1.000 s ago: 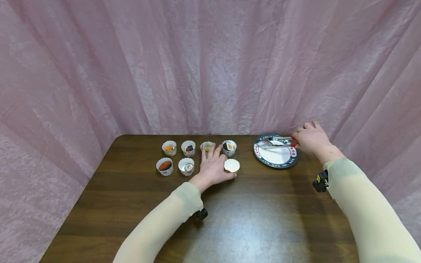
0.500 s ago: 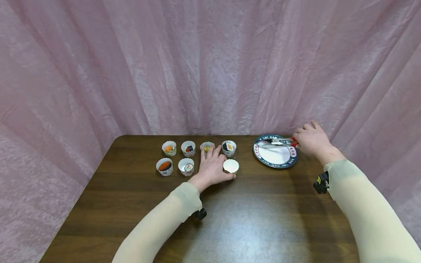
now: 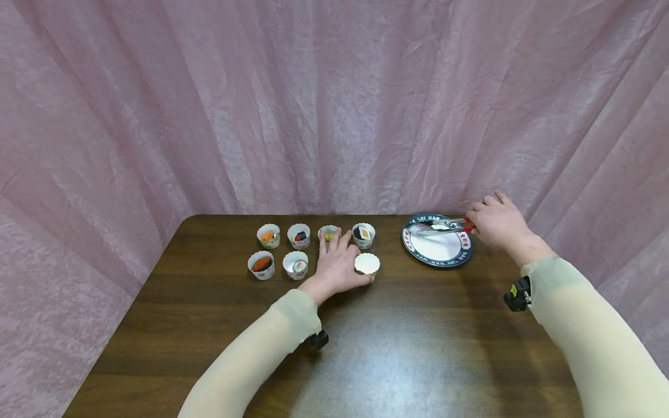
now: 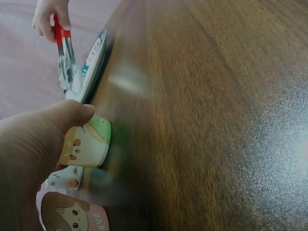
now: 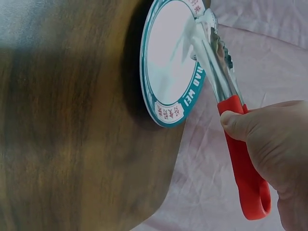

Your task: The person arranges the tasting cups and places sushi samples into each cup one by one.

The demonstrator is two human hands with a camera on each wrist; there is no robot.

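My left hand (image 3: 338, 270) holds a paper baking cup (image 3: 367, 264) between thumb and fingers. Nothing shows inside that cup in the head view, and the left wrist view shows a printed animal face on its green and yellow side. My right hand (image 3: 499, 222) grips metal tongs (image 5: 219, 65) by their red handles. Over the round white plate (image 5: 168, 53) with its blue-green lettered rim lie the tong tips, arms close together. Whether the tips touch the plate I cannot tell.
Several more paper cups stand left and behind my left hand, holding small sushi-like pieces: an orange-red one (image 3: 262, 264), a white roll (image 3: 300, 266), a black, white and yellow one (image 3: 364, 233). A pink curtain (image 3: 334, 104) hangs behind the wooden table (image 3: 418, 348).
The tong arms have come closer together over the plate. The cup in my left hand has shifted very slightly left, and my right forearm has moved a little to the right.
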